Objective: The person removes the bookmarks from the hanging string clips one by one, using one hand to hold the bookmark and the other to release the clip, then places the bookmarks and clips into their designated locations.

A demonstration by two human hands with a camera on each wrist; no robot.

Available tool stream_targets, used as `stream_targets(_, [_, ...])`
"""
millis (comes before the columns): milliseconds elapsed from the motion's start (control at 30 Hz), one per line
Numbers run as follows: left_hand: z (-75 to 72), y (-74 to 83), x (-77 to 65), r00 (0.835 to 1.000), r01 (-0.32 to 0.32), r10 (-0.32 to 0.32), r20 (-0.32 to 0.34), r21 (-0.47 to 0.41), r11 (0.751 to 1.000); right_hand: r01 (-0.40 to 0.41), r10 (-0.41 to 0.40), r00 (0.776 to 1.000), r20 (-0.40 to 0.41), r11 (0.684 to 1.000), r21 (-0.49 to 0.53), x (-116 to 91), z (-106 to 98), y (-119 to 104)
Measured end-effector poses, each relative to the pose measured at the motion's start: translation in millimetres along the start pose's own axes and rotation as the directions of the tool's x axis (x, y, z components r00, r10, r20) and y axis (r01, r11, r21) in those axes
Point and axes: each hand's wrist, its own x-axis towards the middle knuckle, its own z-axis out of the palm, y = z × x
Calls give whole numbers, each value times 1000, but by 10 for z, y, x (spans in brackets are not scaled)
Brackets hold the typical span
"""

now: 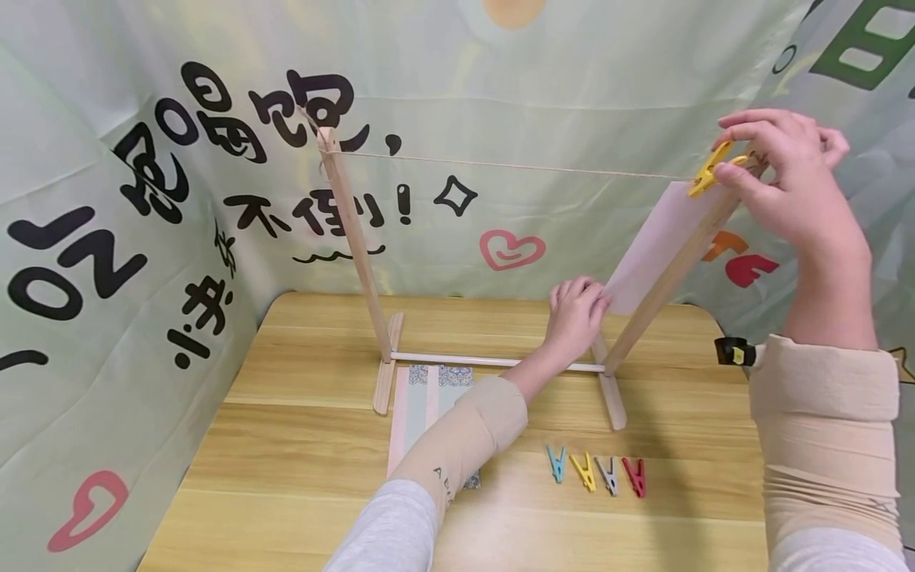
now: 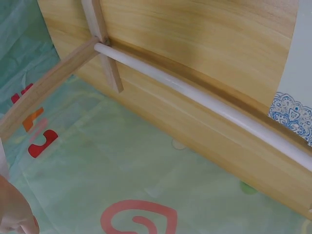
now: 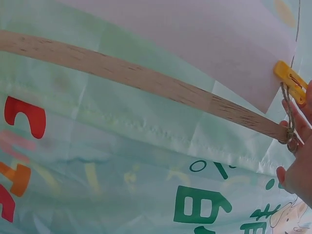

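Note:
A pale pink sheet of paper [image 1: 646, 254] hangs slanted beside the right post of a wooden frame, its top at the string [image 1: 515, 165]. My right hand [image 1: 789, 171] pinches a yellow clothespin [image 1: 708, 168] at the paper's top corner, close to the post's tip. In the right wrist view, the clothespin [image 3: 288, 80] sits on the paper's corner [image 3: 229, 58], near the knotted twine. Lower down, my left hand [image 1: 577, 314] holds the paper's bottom edge; its fingertips are partly hidden. Only part of that hand [image 2: 14, 209] shows in the left wrist view.
Several clothespins [image 1: 586, 473] lie in a row on the wooden table [image 1: 300, 445]. Patterned paper sheets [image 1: 413, 413] lie partly under my left forearm. A white rod [image 1: 457, 360] joins the wooden left post [image 1: 353, 238] and right post [image 1: 665, 278]. Printed cloth [image 1: 443, 79] hangs behind.

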Motion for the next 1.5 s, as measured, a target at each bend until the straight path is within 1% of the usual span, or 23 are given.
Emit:
stream_targets(167, [-14,1,-12,1000,-3,2,-15,-19,1000,21,-20,998,-60,1000,11,0,4,-1])
stream_targets(400, [-10,-5,-20,999,-10,8,-35,-54,999,18,-14,989,-147,999,27,6,21,-12])
stream_targets(600, [-11,-11,-31,998,-11,6,-59,-91,996,54,-44,968,-248,998,32,4,46,-64])
stream_targets(800, [-6,-31,-45,997,-8,-1,-75,-114,993,7,11,945,-327,998,54,2,28,-154])
stream_targets(900, [-6,-38,-58,997,-1,-8,-73,-125,992,8,10,940,-340,999,53,-5,20,-156])
stream_targets(1067, [-23,-35,-89,998,4,-14,-66,-151,989,11,10,928,-372,998,54,-17,10,-96])
stream_targets(1167, [-39,-32,-104,998,-1,-10,-66,-165,986,35,-13,919,-393,998,49,-27,-3,-68])
stream_targets(1200, [-42,-36,-108,998,-2,-9,-65,-168,986,45,-25,919,-394,998,42,-30,-9,-65])
stream_targets(1300, [-48,-52,-118,998,-1,-10,-61,-186,983,30,-13,920,-392,999,38,-49,-31,-77])
stream_targets(1367, [-45,-71,-129,998,-1,-10,-61,-190,982,33,-20,923,-385,999,26,-68,-48,-82])
stream_targets(1500, [-36,-119,-166,997,-10,-6,-79,-191,982,9,5,920,-391,999,33,-97,-76,-105])
